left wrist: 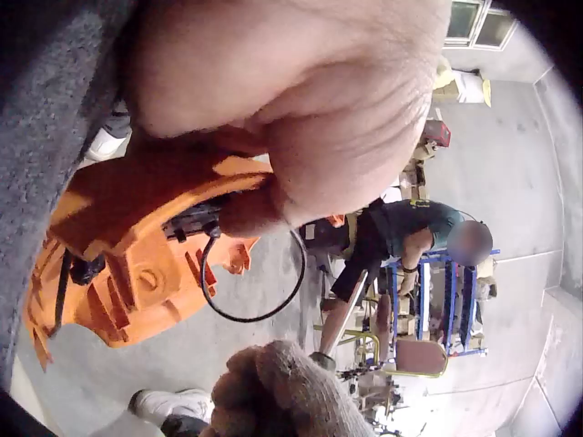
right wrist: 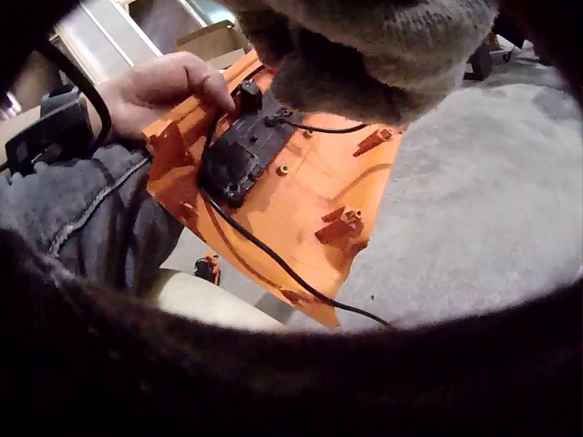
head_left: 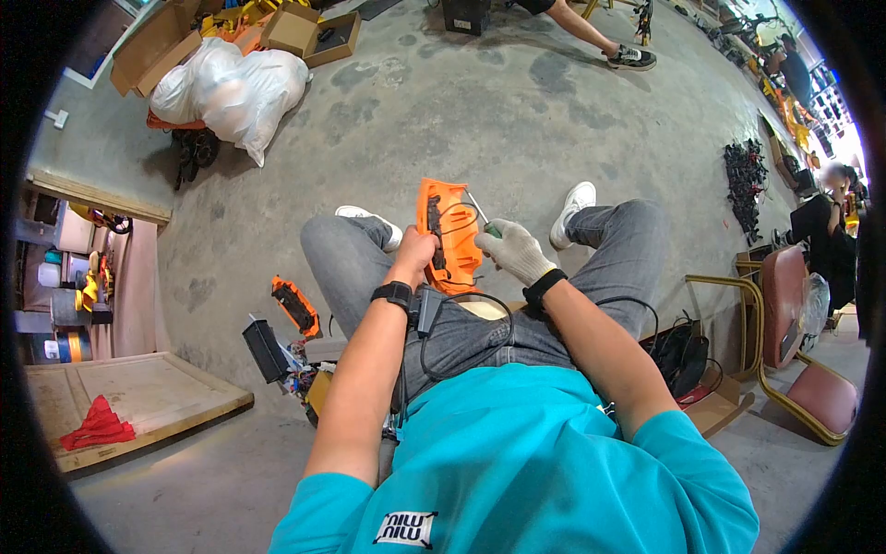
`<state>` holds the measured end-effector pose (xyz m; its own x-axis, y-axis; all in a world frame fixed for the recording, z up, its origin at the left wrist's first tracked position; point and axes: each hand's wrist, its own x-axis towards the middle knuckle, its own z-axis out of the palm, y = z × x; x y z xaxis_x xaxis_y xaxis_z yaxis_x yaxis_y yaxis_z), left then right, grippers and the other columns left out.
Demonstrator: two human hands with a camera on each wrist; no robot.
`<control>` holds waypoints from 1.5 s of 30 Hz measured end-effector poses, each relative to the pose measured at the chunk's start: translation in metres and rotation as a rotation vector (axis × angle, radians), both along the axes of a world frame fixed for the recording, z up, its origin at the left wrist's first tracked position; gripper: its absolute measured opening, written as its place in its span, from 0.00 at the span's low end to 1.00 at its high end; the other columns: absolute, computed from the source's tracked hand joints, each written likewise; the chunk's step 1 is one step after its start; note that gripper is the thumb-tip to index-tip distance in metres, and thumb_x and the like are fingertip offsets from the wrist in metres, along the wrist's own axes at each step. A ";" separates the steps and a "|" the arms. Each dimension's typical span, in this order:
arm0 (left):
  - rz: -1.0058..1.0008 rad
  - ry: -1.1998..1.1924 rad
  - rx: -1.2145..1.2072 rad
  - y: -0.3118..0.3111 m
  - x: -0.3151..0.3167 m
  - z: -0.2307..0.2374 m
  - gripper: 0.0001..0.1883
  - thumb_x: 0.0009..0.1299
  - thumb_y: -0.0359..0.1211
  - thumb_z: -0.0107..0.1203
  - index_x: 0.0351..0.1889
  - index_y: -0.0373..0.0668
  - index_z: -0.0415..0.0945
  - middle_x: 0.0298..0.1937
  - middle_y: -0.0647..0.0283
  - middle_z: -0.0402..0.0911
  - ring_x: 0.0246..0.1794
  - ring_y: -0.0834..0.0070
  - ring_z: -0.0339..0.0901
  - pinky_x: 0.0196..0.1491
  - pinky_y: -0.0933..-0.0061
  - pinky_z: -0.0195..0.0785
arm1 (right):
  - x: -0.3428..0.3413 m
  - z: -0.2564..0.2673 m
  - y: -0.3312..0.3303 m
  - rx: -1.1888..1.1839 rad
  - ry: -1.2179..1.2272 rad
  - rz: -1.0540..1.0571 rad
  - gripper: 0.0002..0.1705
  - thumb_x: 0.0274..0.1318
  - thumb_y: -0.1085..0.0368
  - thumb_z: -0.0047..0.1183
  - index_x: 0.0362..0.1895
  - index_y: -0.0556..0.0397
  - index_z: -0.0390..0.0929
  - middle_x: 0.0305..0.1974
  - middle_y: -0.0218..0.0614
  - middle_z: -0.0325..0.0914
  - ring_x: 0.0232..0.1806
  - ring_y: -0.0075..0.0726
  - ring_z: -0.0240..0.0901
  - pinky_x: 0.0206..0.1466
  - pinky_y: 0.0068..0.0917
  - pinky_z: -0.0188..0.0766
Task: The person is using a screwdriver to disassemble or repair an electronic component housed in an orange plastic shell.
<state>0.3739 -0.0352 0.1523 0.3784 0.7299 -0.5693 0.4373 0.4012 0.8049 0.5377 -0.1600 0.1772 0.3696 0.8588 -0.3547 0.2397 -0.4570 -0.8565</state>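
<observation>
An orange plastic shell (head_left: 459, 245) stands between the knees in the head view, its ribbed inner side showing. My bare left hand (head_left: 417, 253) grips its left edge, the thumb close to a black plastic part (right wrist: 246, 157) set inside it. A thin black cable (right wrist: 266, 257) runs from that part across the shell. My right hand (head_left: 519, 253), in a light knitted glove, holds a screwdriver (head_left: 493, 227) by its green handle. The metal shaft points up and left, overlapping the shell's right edge in the head view. In the right wrist view, the glove (right wrist: 364, 68) hides the tool.
A second orange part (head_left: 296, 306) lies on the floor at the left, near a black box (head_left: 266, 351). White bags (head_left: 231, 92) and cardboard boxes (head_left: 293, 35) sit at the back left. At the right stands a chair (head_left: 781, 305); other people are farther off.
</observation>
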 end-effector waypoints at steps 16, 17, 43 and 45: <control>0.209 -0.137 -0.113 0.005 -0.009 -0.011 0.16 0.66 0.23 0.48 0.52 0.24 0.69 0.43 0.51 0.80 0.39 0.61 0.82 0.44 0.59 0.77 | 0.018 -0.003 -0.003 -0.098 0.027 -0.038 0.21 0.52 0.52 0.53 0.38 0.58 0.80 0.24 0.36 0.78 0.23 0.31 0.76 0.30 0.29 0.75; 0.209 -0.137 -0.113 0.005 -0.008 -0.010 0.16 0.66 0.23 0.48 0.52 0.24 0.69 0.43 0.51 0.80 0.39 0.61 0.82 0.44 0.59 0.77 | 0.018 -0.001 -0.004 -0.090 0.024 -0.047 0.21 0.52 0.52 0.52 0.37 0.58 0.80 0.24 0.35 0.78 0.23 0.31 0.76 0.30 0.30 0.74; 0.263 -0.220 -0.062 0.004 -0.007 -0.006 0.16 0.62 0.21 0.49 0.50 0.27 0.72 0.41 0.55 0.80 0.38 0.64 0.80 0.43 0.65 0.75 | 0.025 -0.024 -0.001 -0.031 0.083 -0.188 0.23 0.56 0.48 0.49 0.36 0.57 0.79 0.23 0.37 0.77 0.24 0.35 0.77 0.33 0.32 0.75; 0.260 -0.276 -0.101 0.005 -0.009 0.000 0.16 0.62 0.21 0.49 0.48 0.28 0.73 0.41 0.56 0.80 0.37 0.64 0.80 0.43 0.66 0.75 | 0.027 -0.028 -0.001 -0.047 0.032 -0.160 0.23 0.56 0.47 0.49 0.36 0.56 0.80 0.23 0.38 0.79 0.25 0.37 0.78 0.34 0.34 0.75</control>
<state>0.3644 -0.0304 0.1519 0.3373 0.7670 -0.5458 0.0835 0.5531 0.8289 0.5645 -0.1608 0.1495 0.4879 0.7723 -0.4068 0.1338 -0.5267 -0.8394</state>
